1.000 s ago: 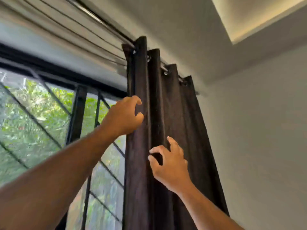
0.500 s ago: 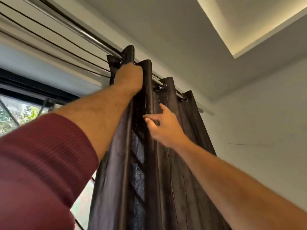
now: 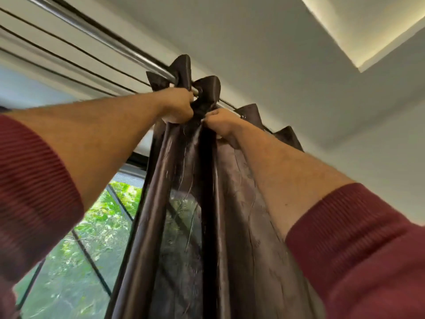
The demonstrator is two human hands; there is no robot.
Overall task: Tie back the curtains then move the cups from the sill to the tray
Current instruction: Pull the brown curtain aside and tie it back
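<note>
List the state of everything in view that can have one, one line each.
Dark brown eyelet curtain: bunched into folds at the right end, hanging from the rod, not tied back.
Shiny metal curtain rod: bare on the left, threaded through the eyelets on the right.
Left hand: closed on the curtain's top edge, just under the rod.
Right hand: closed on the next fold.
Black-framed window: largely uncovered.

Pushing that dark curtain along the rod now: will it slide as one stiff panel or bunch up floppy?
Probably floppy: the curtain hangs in soft folds below where the left hand and right hand pinch it. It likely bunches fold by fold, since metal rings thread the rod. The sheen suggests slick fabric, so grip near the rings.
</note>
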